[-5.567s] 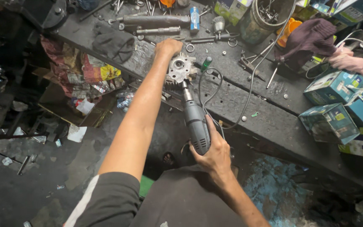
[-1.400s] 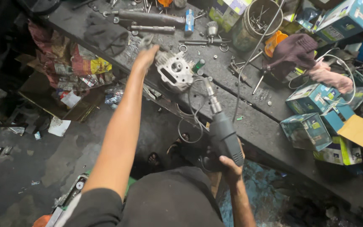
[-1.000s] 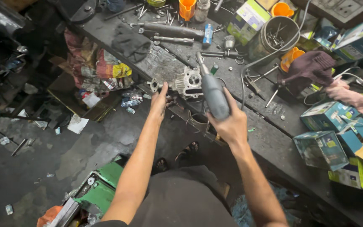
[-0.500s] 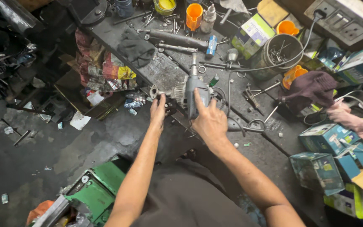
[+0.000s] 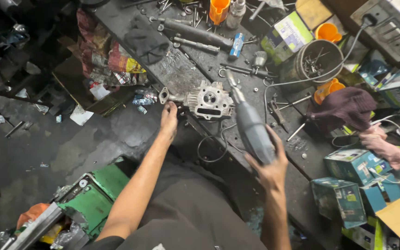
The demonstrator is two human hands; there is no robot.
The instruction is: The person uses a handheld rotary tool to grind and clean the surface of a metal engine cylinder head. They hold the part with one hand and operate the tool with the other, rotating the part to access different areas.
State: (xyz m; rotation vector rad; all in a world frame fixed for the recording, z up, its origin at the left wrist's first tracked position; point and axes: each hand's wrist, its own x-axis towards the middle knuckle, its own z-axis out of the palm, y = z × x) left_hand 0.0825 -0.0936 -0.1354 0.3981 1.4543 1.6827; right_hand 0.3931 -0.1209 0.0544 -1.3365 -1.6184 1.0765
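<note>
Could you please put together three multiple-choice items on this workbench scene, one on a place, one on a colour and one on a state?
1. Where does the metal engine part sit?
A. at the near edge of the workbench
B. on the floor
C. inside the metal bucket

2. What colour is the funnel at the top of the bench?
A. blue
B. orange
C. white

3. What is the right hand doing?
A. resting empty on the bench
B. gripping a grey power tool
C. holding a cardboard box

Answers: 1 A, the part rests on the bench edge with the left hand at its side. 2 B, the funnel is plainly orange. 3 B, the fingers wrap the tool's body, its tip pointing toward the part.
</note>
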